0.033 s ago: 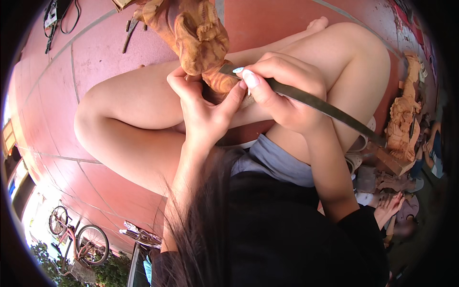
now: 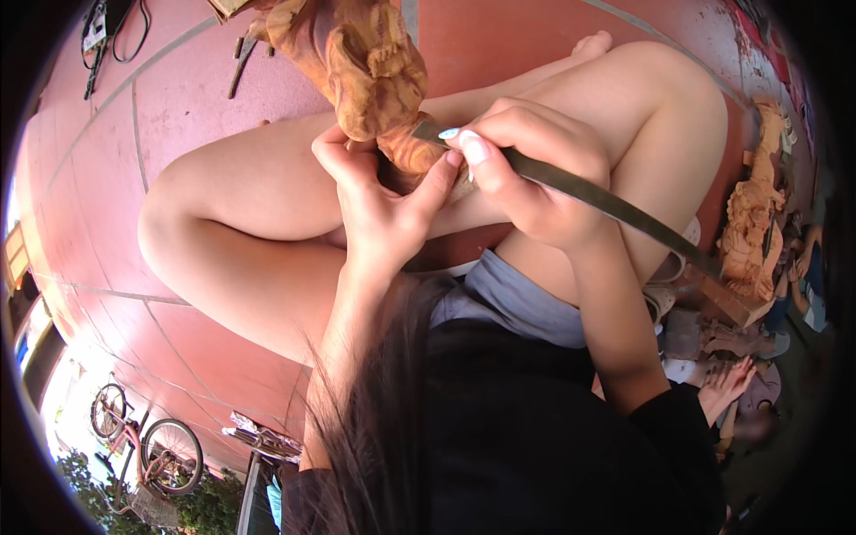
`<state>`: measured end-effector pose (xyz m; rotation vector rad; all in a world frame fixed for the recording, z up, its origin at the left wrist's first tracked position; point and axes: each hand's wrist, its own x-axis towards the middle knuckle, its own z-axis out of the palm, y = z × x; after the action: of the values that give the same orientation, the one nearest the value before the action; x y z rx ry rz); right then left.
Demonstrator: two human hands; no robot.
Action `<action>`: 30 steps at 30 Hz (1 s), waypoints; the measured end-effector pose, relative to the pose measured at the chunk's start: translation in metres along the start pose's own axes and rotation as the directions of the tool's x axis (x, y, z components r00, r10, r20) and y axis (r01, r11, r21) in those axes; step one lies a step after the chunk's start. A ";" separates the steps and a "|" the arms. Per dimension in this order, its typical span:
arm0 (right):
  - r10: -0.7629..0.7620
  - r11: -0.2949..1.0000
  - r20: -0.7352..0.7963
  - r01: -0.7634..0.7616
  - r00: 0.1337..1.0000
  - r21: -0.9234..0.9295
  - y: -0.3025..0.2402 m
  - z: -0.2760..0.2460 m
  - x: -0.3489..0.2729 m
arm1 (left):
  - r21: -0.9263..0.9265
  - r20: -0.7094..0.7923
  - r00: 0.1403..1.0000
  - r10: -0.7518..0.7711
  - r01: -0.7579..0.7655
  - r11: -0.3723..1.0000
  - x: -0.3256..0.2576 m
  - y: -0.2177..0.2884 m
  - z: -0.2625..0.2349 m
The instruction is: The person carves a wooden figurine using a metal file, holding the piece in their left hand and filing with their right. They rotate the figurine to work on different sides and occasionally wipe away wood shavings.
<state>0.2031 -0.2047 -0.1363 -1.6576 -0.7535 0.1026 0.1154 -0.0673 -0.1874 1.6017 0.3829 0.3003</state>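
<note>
A reddish-brown wood carving (image 2: 370,80) with rounded, folded shapes comes in from the top edge, its narrow near end between my legs. My left hand (image 2: 383,201) is closed round that near end, thumb on the right side and fingers on the left; some fingers are hidden behind the wood. In my right hand (image 2: 535,169) is a long, flat, dark metal blade (image 2: 615,205), gripped like a pen. Its tip lies against or just over the carving, beside my left thumb; contact is hard to make out. The blade's rear end reaches out to the lower right.
Red floor tiles (image 2: 98,232) surround my folded bare legs. Thin dark sticks (image 2: 239,67) and a power strip (image 2: 94,36) lie at the upper left. Another wood carving (image 2: 752,214) stands at the right, near other people. A bicycle (image 2: 147,446) is at the lower left.
The blade's tip and my right fingertips have shifted slightly to the right. My left hand and the carving look unmoved.
</note>
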 end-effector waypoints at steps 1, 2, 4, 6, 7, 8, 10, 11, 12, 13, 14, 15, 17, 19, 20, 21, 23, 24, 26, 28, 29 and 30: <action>0.014 1.000 0.014 -0.014 1.000 0.001 -0.002 -0.002 0.000 | 0.007 0.005 1.000 0.012 -0.012 1.000 0.000 -0.001 -0.001; 0.038 0.999 0.046 -0.037 0.998 -0.011 -0.001 -0.006 -0.004 | 0.014 0.010 1.000 0.025 -0.025 1.000 -0.001 -0.005 -0.002; 0.088 0.996 0.102 -0.084 0.991 -0.040 0.003 -0.014 -0.013 | 0.032 0.018 0.999 0.051 -0.051 0.998 -0.001 -0.009 -0.002; 0.077 0.997 0.036 -0.078 0.996 0.018 0.004 -0.007 -0.004 | 0.052 0.026 0.997 0.078 -0.079 0.995 0.001 -0.010 0.000; 0.073 0.996 0.004 -0.073 0.997 0.048 0.003 -0.002 0.000 | 0.019 0.019 0.998 0.057 -0.057 0.998 0.000 -0.008 0.000; 0.065 0.996 -0.024 -0.064 0.998 0.063 0.003 0.002 -0.002 | -0.014 0.012 0.999 0.036 -0.036 0.999 0.000 -0.005 0.000; 0.089 0.994 -0.011 -0.088 0.996 0.058 0.002 0.000 -0.012 | -0.027 0.012 1.000 0.016 -0.015 1.000 -0.001 -0.005 -0.001; 0.098 0.994 -0.002 -0.098 0.995 0.057 0.000 -0.002 -0.015 | -0.006 0.018 1.000 0.017 -0.017 1.000 -0.002 -0.011 -0.003; 0.134 0.987 -0.013 -0.132 0.991 0.092 -0.004 -0.003 -0.017 | 0.015 0.023 1.000 0.018 -0.018 1.000 -0.003 -0.013 -0.004; 0.131 0.986 -0.016 -0.128 0.991 0.108 -0.004 -0.003 -0.017 | 0.024 0.026 0.999 0.024 -0.025 0.999 -0.003 -0.012 -0.003; 0.128 0.985 -0.020 -0.124 0.992 0.123 -0.003 -0.003 -0.014 | 0.033 0.030 0.999 0.031 -0.032 0.999 -0.002 -0.010 -0.002; 0.125 0.983 -0.023 -0.120 0.992 0.139 -0.002 -0.001 -0.012 | 0.043 0.033 0.999 0.038 -0.039 0.998 0.000 -0.007 -0.001; 0.028 0.997 -0.024 -0.026 0.999 0.067 0.001 0.002 -0.011 | 0.017 0.018 1.000 -0.005 0.004 1.000 -0.001 -0.003 0.000; 0.027 0.999 -0.018 -0.026 0.999 0.046 -0.003 0.003 -0.015 | 0.002 0.025 1.000 -0.001 0.001 1.000 -0.001 -0.005 -0.003; -0.015 1.000 -0.043 0.015 0.999 0.016 -0.001 0.001 -0.020 | 0.028 0.042 0.999 -0.006 0.005 1.000 -0.001 -0.004 -0.004; -0.017 1.000 -0.048 0.017 0.999 0.006 -0.001 0.000 -0.020 | 0.039 0.041 0.999 0.000 -0.001 0.999 -0.002 -0.004 -0.004; -0.011 1.000 -0.067 0.010 0.998 -0.017 -0.003 -0.002 -0.023 | 0.059 0.052 0.999 0.005 -0.008 0.998 -0.003 -0.006 -0.002; -0.029 1.000 -0.054 0.028 0.998 -0.014 -0.002 0.000 -0.019 | 0.048 0.042 0.999 -0.017 0.015 0.999 -0.001 -0.004 -0.002; -0.053 0.999 -0.023 0.053 0.998 -0.009 -0.002 0.005 -0.013 | 0.020 0.019 0.997 -0.074 0.074 0.997 -0.001 0.001 0.000; -0.069 0.997 -0.029 0.068 0.997 -0.044 -0.001 0.001 -0.020 | 0.033 0.042 0.996 -0.074 0.073 0.997 -0.002 0.000 -0.002; -0.083 0.995 -0.032 0.081 0.996 -0.060 -0.001 -0.003 -0.024 | 0.041 0.051 0.996 -0.070 0.068 0.997 -0.001 0.001 -0.002; -0.037 0.998 0.016 0.037 0.999 -0.057 -0.002 -0.007 -0.029 | 0.064 0.046 0.996 -0.070 0.067 0.996 -0.001 0.004 -0.002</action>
<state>0.1832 -0.2262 -0.1427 -1.6983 -0.8048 0.0678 0.1140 -0.0663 -0.1837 1.6499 0.4128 0.1984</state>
